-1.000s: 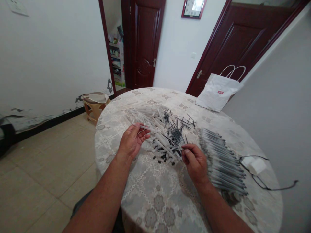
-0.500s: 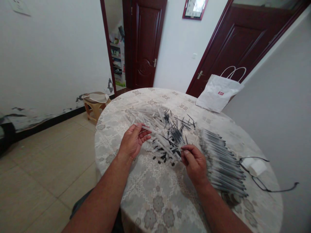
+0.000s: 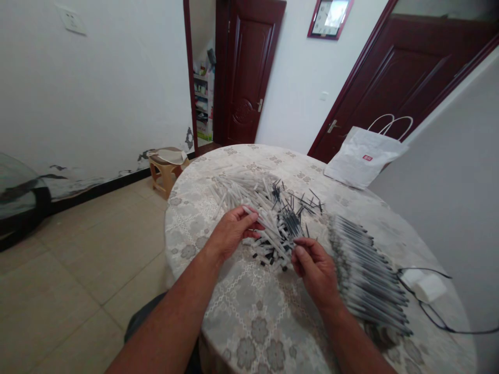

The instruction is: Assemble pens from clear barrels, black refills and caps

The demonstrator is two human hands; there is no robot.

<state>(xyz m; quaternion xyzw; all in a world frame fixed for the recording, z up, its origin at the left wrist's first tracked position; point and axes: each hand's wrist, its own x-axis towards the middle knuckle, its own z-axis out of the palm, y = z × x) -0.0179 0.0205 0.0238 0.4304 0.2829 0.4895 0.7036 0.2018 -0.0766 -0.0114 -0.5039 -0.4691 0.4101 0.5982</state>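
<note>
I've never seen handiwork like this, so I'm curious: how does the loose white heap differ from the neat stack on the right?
The loose white heap is jumbled, its pieces pointing many ways, while the neat stack lies side by side, roughly parallel. The heap's tubes look mostly white; the stack's pieces run from pale on the left to dark at the right. Both consist of slim pieces on the same tablecloth.

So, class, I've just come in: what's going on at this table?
A person is handling slim parts at the table. The left hand holds a white tube over a loose pile of white tubes. The right hand is pinched beside some thin dark sticks; whatever it grips is too small to tell. Dark-ended sticks lie in a neat row to the right, and a white bag stands behind.
</note>
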